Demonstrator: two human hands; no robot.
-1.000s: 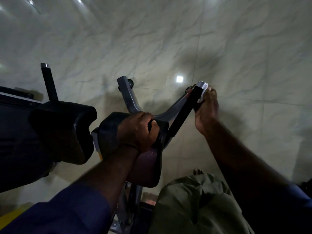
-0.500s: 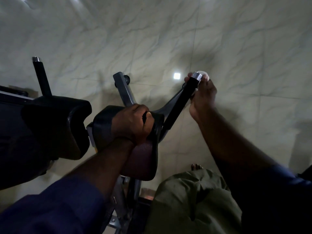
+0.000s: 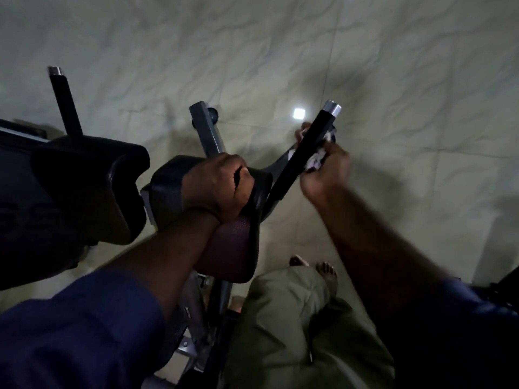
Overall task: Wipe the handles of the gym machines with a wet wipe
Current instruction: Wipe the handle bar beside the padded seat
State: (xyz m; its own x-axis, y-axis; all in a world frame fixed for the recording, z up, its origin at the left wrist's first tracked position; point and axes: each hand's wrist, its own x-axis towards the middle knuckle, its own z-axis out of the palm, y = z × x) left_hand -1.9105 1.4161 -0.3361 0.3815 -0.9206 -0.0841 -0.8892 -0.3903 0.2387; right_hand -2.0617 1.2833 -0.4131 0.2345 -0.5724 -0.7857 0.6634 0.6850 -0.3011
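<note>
The right black handle of the gym machine slants up to a silver end cap. My right hand is wrapped around its middle with a crumpled white wet wipe pressed between fingers and grip; the hand is motion-blurred. My left hand grips the top edge of the dark arm pad in the centre. A second black handle with a silver cap stands upright at the far left, untouched.
A second dark pad sits to the left. A grey metal frame arm rises between the pads. Pale marbled floor tiles lie beyond. My olive trouser leg and bare foot are below.
My right hand has slid from the silver end cap down to the middle of the right handle, taking the wipe with it. My left hand has kept its grip on the pad.
</note>
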